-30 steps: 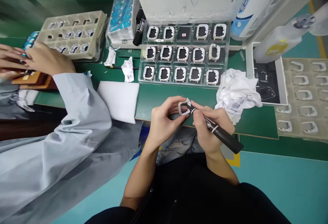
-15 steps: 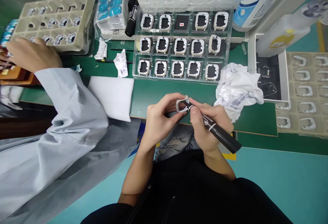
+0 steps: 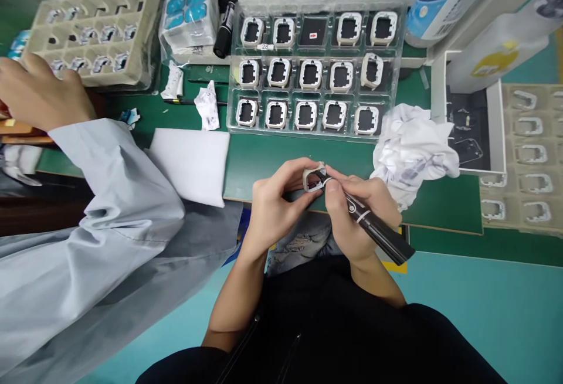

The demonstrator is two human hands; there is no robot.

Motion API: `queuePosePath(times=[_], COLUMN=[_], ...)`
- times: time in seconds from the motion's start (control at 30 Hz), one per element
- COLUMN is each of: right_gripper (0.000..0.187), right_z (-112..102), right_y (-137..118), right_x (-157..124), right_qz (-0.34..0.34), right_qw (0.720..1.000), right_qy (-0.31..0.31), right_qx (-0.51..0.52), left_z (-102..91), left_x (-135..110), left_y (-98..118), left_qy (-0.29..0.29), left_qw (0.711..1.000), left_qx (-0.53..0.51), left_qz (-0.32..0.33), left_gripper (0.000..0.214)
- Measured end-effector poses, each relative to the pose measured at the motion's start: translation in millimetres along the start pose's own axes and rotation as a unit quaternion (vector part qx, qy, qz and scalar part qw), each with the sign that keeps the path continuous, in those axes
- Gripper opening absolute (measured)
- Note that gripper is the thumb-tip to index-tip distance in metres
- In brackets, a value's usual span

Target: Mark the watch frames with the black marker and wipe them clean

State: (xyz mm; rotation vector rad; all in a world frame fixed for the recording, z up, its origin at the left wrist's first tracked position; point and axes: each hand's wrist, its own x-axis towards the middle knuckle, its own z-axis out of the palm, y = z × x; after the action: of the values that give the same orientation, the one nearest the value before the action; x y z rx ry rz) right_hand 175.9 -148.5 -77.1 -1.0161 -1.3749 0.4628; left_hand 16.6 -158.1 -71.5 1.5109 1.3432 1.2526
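Note:
Between the fingers of my left hand (image 3: 279,202) is a small white frame (image 3: 309,181), shaped like a watch case, tilted up near the bench edge. My right hand (image 3: 358,211) grips a black marker pen (image 3: 373,228), its tip end reaching into the frame's opening. Whether the tip touches the inner wall is too small to tell. Beyond both hands lies a clear plastic tray (image 3: 268,133) with rows of similar white frames (image 3: 305,115); one slot in its back row holds no frame and shows a small red arrow label.
A crumpled stained cloth (image 3: 409,149) lies right of the tray, beside a white box (image 3: 497,132) and bottles. White foam (image 3: 189,164) is at the left. A co-worker's hand (image 3: 48,94) is near a beige tray (image 3: 149,38). Another beige tray (image 3: 512,187) stands far right.
The co-worker's hand has shifted slightly left. My hands keep nearly the same pose, with the pen still at the frame. The view has moved a little.

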Motion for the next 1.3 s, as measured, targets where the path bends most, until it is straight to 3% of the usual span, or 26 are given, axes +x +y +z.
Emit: queuePosePath(times=[0.23, 0.53, 0.83, 1.1, 1.3], right_gripper=[0.017, 0.016, 0.016, 0.016, 0.018], right_z=[3.1, -3.4, -1.2, -0.1, -1.9], right_y=[-3.2, -3.9, -3.6, -5.5, -6.7], right_x=[4.5, 6.5, 8.2, 8.4, 10.8], right_qz=[-0.089, 0.023, -0.042, -0.008, -0.022], right_qw=[0.995, 1.0, 0.998, 1.0, 0.999], right_qy=[-0.014, -0.011, -0.043, -0.016, -0.038], right_qx=[-0.037, -0.003, -0.014, -0.021, -0.012], left_z=[0.3, -0.8, -2.4, -0.4, -1.2], left_x=[-2.6, -2.5, -0.8, -2.2, -1.9], left_y=[-2.0, -0.7, -0.4, -0.4, -1.2], left_qy=[0.007, 0.003, 0.009, 0.009, 0.009], left_qw=[1.0, 1.0, 0.999, 0.999, 0.999], left_qx=[0.021, -0.016, -0.039, -0.031, -0.038], left_qz=[0.001, 0.001, -0.014, -0.006, -0.014], left_gripper=[0.034, 0.039, 0.046, 0.044, 0.043])
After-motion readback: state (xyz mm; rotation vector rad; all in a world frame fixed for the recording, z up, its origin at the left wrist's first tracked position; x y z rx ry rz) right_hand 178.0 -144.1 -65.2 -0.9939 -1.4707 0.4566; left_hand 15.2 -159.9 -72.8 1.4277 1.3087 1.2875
